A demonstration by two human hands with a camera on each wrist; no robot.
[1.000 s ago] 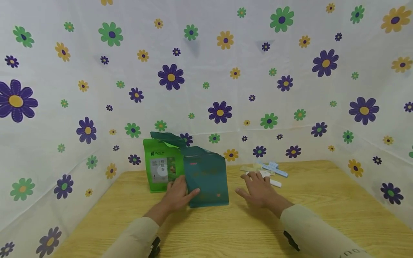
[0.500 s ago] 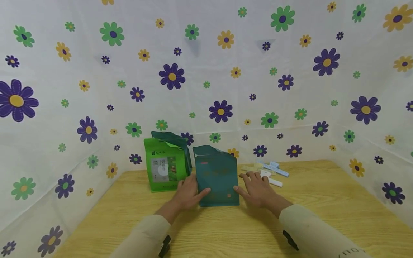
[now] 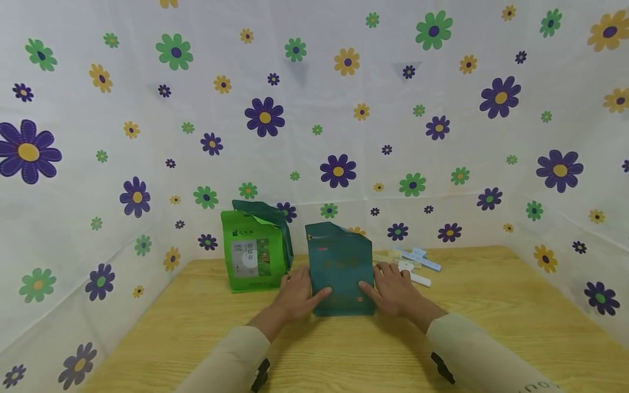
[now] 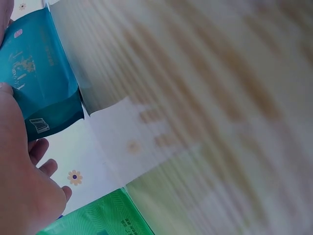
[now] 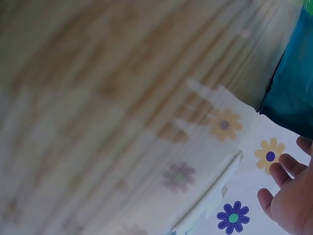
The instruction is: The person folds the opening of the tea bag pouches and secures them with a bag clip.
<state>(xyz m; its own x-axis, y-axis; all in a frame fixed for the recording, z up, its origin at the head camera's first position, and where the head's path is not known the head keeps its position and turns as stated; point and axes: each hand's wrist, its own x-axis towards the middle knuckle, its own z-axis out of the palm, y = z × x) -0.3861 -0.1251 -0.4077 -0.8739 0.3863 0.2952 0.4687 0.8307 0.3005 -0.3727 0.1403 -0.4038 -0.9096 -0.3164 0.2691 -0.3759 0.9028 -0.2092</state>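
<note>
A teal stand-up pouch [image 3: 341, 273] with a folded, creased top stands upright on the table, between my two hands. My left hand [image 3: 297, 295] holds its left side, thumb across the lower front and fingers along the side. At the right edge, my right hand [image 3: 395, 289] holds it with the thumb on the front and the fingers by the side. In the left wrist view the teal pouch [image 4: 36, 68] shows a barcode on its bottom. A bright green tea bag [image 3: 253, 256] with a grey label stands left of my left hand, a dark green pouch [image 3: 290, 229] partly hidden behind it.
Behind my right hand lie a blue strip-shaped piece [image 3: 422, 260], a white one [image 3: 420, 279] and pale yellowish ones in a loose pile. A white flower-printed cloth [image 3: 314, 109] walls the wooden table [image 3: 344, 355] at the back and both sides.
The teal pouch has slid right, away from the green tea bag, with my left hand moving along. My right hand, earlier apart from it, now touches its right edge.
</note>
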